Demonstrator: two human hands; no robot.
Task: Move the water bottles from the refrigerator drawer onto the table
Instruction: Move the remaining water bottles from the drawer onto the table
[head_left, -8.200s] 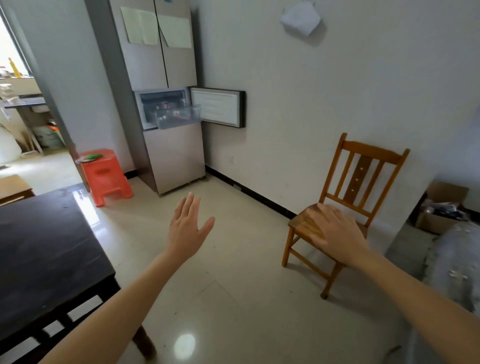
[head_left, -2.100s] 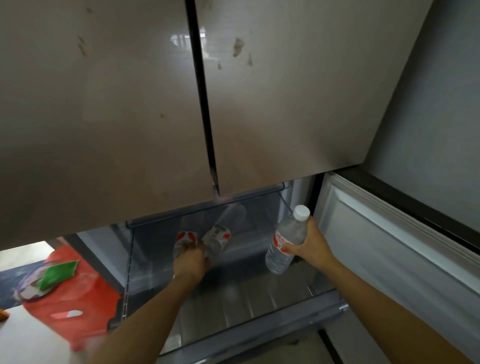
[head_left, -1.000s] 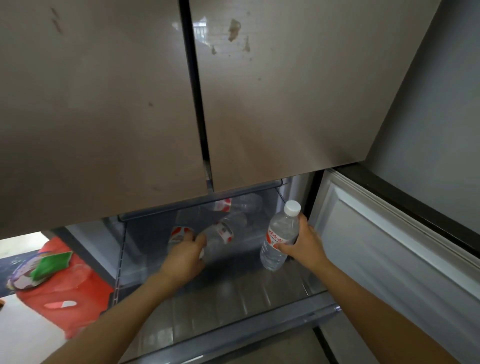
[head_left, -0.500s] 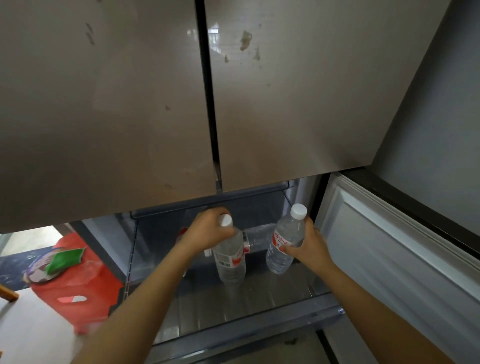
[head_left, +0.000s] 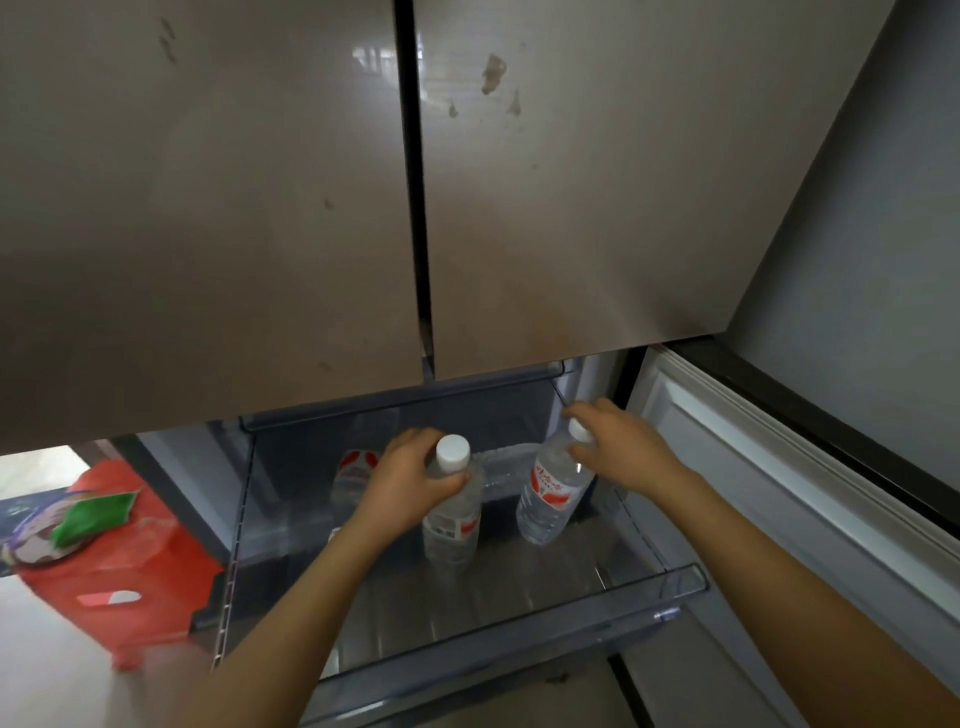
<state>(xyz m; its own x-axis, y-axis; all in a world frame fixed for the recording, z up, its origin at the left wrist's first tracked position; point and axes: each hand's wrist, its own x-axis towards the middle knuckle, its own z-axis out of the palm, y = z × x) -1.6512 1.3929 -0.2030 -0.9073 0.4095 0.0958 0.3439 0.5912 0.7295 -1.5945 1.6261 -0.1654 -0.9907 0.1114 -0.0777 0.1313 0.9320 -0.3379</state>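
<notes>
Water bottles (head_left: 451, 519) of clear plastic, white-capped and red-labelled, stand in the pulled-out transparent plastic refrigerator drawer (head_left: 519, 642). The left hand (head_left: 410, 486) wraps the left one's shoulder; the right hand (head_left: 621, 452) curls over the right bottle (head_left: 550, 493) at its cap. Full, they likely feel weighty and slick, so grip below the cap. Brown refrigerator doors (head_left: 571, 208) overhang closely; draw the bottles nearward over the near rim

This looks like a home kitchen corner. A tall fridge (head_left: 571, 234) with smudged doors (head_left: 208, 208) fills twelve o'clock, its clear drawer (head_left: 519, 618) open at six, a red plastic stool (head_left: 130, 577) at eight, and a plain wall (head_left: 862, 234) at two.
</notes>
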